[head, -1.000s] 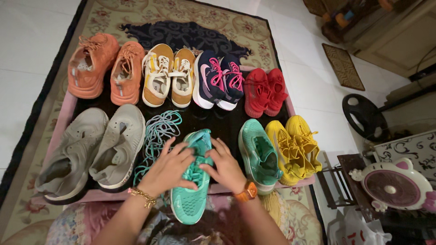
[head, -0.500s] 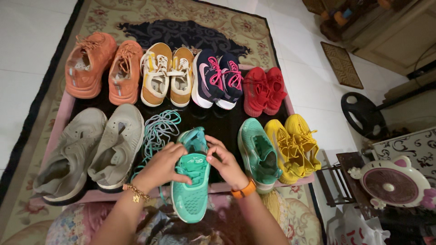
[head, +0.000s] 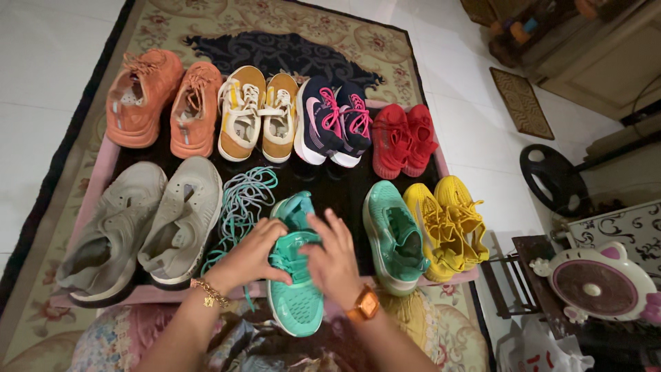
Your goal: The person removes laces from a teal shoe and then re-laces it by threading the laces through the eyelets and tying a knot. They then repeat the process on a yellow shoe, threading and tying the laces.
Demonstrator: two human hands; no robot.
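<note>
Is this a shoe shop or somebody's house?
Most likely a room in a home. Pairs of shoes lie on a patterned rug over a white tiled floor, not on shop shelves. A small cat-shaped fan stands nearby, and both hands work on one teal shoe.

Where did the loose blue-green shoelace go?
The shoelace lies in a loose heap in the front row, between the grey shoes and the teal shoe in the hands.
</note>
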